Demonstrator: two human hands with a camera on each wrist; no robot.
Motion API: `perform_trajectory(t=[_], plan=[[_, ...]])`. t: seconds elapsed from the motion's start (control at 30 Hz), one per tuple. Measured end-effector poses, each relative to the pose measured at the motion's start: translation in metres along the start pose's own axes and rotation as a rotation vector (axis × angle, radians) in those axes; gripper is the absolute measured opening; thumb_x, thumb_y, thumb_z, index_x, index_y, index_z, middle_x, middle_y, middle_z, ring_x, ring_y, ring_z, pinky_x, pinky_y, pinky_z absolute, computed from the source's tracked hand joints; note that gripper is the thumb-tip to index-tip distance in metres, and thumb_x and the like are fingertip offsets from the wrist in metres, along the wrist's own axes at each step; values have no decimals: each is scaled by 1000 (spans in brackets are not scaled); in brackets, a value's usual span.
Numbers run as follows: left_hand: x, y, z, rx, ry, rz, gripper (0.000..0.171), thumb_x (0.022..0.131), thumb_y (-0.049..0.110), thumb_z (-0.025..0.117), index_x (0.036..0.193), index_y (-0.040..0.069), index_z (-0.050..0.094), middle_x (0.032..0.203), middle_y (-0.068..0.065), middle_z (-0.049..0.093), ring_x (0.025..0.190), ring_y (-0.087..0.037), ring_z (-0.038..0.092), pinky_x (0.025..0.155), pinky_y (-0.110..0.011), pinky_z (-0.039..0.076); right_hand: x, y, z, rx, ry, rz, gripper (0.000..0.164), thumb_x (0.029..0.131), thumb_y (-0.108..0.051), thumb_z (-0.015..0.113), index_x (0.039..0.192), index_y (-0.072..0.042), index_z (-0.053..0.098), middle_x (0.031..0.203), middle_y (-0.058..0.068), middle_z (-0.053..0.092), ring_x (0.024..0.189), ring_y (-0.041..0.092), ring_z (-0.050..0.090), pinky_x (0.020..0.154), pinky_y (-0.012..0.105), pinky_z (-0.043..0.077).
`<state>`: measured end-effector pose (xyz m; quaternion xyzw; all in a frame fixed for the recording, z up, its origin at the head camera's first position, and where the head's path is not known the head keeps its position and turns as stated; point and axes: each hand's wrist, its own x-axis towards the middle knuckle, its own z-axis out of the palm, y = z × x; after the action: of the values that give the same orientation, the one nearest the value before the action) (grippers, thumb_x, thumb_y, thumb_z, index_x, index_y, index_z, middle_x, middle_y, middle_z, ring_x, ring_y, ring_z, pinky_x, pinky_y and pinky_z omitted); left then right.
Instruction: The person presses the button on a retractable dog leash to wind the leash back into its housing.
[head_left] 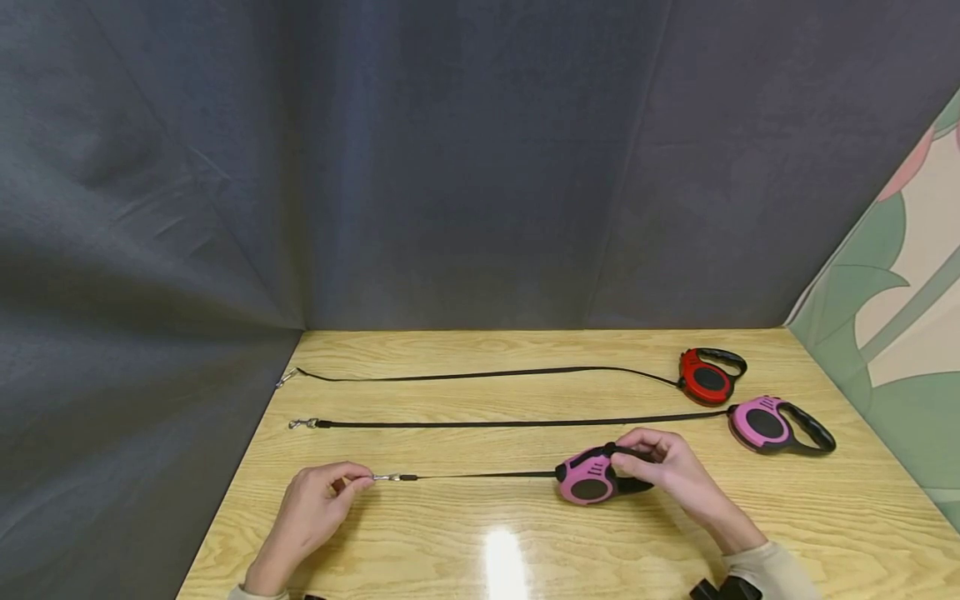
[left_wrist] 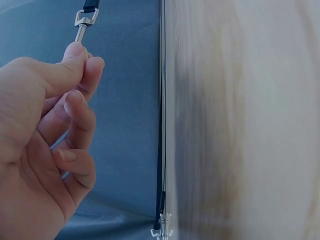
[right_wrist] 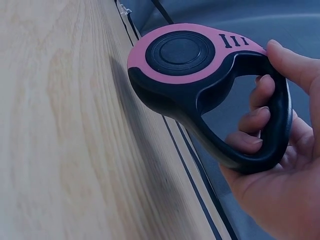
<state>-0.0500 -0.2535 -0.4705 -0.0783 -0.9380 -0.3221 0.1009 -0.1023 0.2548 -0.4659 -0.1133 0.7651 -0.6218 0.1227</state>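
Observation:
Between thumb and index finger, my left hand pinches the metal snap hook of a retractable dog leash. From the hook a black strap runs straight to the right, into the pink leash case. My right hand grips that case by its black loop handle, with fingers curled through the opening and the thumb near the top. In the right wrist view the case hangs a little above the wooden table. Part of the hook is hidden by the left fingertips.
Behind lies a second pink leash, its black strap stretched left to a snap hook. Farther back is a red leash, also drawn out leftward to its hook. Dark cloth borders the wooden table at back and left.

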Motion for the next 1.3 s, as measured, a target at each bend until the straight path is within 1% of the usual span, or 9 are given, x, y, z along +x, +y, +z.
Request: perform_trajectory(t=[0.2,0.37,0.63,0.83,1.1,1.3], plan=[[1,-1,0,-1,2,9,14,90,18,85,91,31,82,79,14,77,59,6,49,54,-21,40,1,-2,3,-4,2,9,21,101,-7,71,116,8,68,94,-9,75,87,11,74,77,26,57],[1,0,1,-4,-3,20,14,90,18,85,92,31,82,80,14,78,59,6,50,54,-21,41,1,-2,5,0,0,-6,21,101,-6,71,115,10,68,92,-10,75,86,10,74,76,25,57],[0,5,2,-22,-6,5,16,90,20,85,91,35,81,79,17,76,59,6,49,55,-21,39,3,-3,9,31,-28,-15,19,101,-5,70,113,10,68,93,-10,75,86,9,74,77,26,59],[0,6,3,-15,-11,0,14,90,20,85,90,33,82,79,16,77,58,5,48,54,-21,39,4,-2,11,31,-28,-26,18,101,-5,71,112,9,69,94,-10,74,86,9,73,77,26,58],[0,8,3,-20,-8,8,15,90,19,86,89,34,81,79,17,76,58,6,48,54,-21,38,5,0,14,42,-36,-46,15,100,-3,71,110,8,70,94,-10,75,85,9,73,76,25,58],[0,9,4,-23,-12,9,13,90,18,85,89,30,82,78,15,76,59,6,49,55,-21,40,5,-1,16,38,-39,-63,17,100,-4,71,112,9,69,95,-10,74,86,9,73,76,25,58]])
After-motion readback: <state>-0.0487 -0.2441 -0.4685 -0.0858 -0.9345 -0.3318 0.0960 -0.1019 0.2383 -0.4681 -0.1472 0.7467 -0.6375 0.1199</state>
